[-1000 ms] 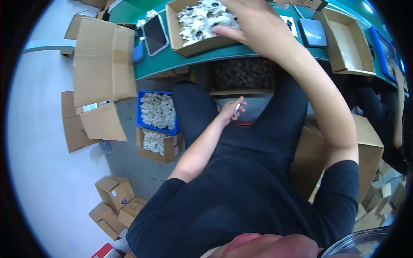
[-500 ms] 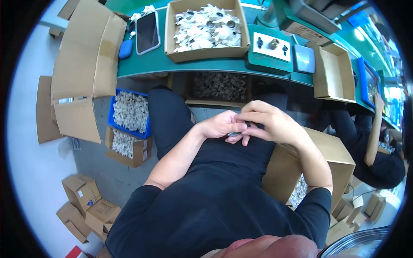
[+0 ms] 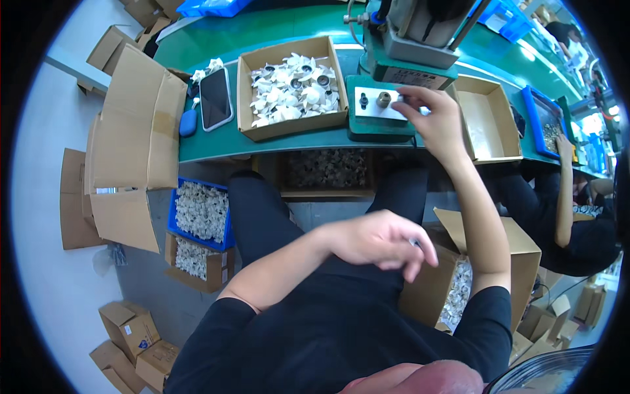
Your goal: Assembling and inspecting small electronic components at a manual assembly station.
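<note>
My right hand (image 3: 433,117) reaches to the press, its fingertips pinched at the right end of the white fixture plate (image 3: 374,110) and covering whatever is between them. On that plate stand a brass-coloured round post (image 3: 384,99) and a black bolt (image 3: 364,100). My left hand (image 3: 380,244), slightly blurred, hovers over my lap with curled fingers. Something small and greyish (image 3: 415,242) shows by its index finger; its kind is unclear. To the left of the fixture, a cardboard tray (image 3: 292,127) holds many white bladed plastic parts (image 3: 295,88).
An upright press (image 3: 420,56) rises behind the fixture. An open carton (image 3: 489,125) stands right of it; a phone (image 3: 216,98) lies left. Beside my legs are a blue bin (image 3: 230,226) of pale parts and a cardboard box (image 3: 426,289). At far right, a co-worker's arm (image 3: 564,190) reaches a blue tray.
My hands, together over my lap before, have parted. The right has gone forward to the fixture plate; the left has moved slightly right and nearer my body. The view has shifted too.
</note>
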`<state>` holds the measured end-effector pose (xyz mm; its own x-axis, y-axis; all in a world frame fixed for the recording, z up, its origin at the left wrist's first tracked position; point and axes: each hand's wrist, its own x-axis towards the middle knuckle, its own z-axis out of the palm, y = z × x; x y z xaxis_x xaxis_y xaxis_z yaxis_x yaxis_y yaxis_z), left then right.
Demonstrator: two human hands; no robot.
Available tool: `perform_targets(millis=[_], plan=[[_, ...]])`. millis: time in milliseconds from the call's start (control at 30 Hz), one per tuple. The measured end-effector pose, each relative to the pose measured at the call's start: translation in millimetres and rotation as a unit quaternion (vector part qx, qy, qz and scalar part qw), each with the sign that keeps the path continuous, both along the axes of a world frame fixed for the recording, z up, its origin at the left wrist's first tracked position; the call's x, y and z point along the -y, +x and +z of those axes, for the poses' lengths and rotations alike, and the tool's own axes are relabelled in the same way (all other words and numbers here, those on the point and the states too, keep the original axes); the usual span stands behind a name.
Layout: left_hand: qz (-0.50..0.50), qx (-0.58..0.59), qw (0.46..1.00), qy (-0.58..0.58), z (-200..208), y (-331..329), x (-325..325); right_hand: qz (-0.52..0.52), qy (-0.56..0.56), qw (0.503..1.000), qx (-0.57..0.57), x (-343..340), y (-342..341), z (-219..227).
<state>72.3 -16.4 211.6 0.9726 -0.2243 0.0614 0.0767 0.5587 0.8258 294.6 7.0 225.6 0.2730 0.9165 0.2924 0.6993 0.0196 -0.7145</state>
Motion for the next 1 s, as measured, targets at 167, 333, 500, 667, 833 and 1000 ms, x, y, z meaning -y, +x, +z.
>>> perform_targets(millis=[167, 333, 500, 667, 833, 1000], plan=[[-0.020, 0.208, 0.974, 0.087, 68.3, 23.7, 32.4, 0.015, -0.035, 0.999, -0.004, -33.7, 1.2, -20.2], [-0.003, 0.333, 0.939, 0.083, 105.7, 50.4, 112.3, 0.030, -0.018, 0.997, 0.064, -37.6, -16.8, -3.8], [0.017, 0.306, 0.947, 0.100, 90.2, 21.3, 139.2, -0.005, -0.097, 0.994, 0.059, -25.4, -12.8, 6.5], [0.040, 0.274, 0.954, 0.112, 84.0, 24.2, 144.6, -0.029, 0.028, 0.997, 0.072, 17.8, 46.7, -1.2], [0.030, 0.246, 0.963, 0.107, 73.1, 38.6, 153.1, -0.159, -0.010, 0.980, 0.117, 76.1, 145.7, 1.0], [-0.016, 0.227, 0.969, 0.099, 63.9, 32.1, 150.1, -0.163, -0.259, 0.950, 0.069, 96.2, 150.7, -5.6]])
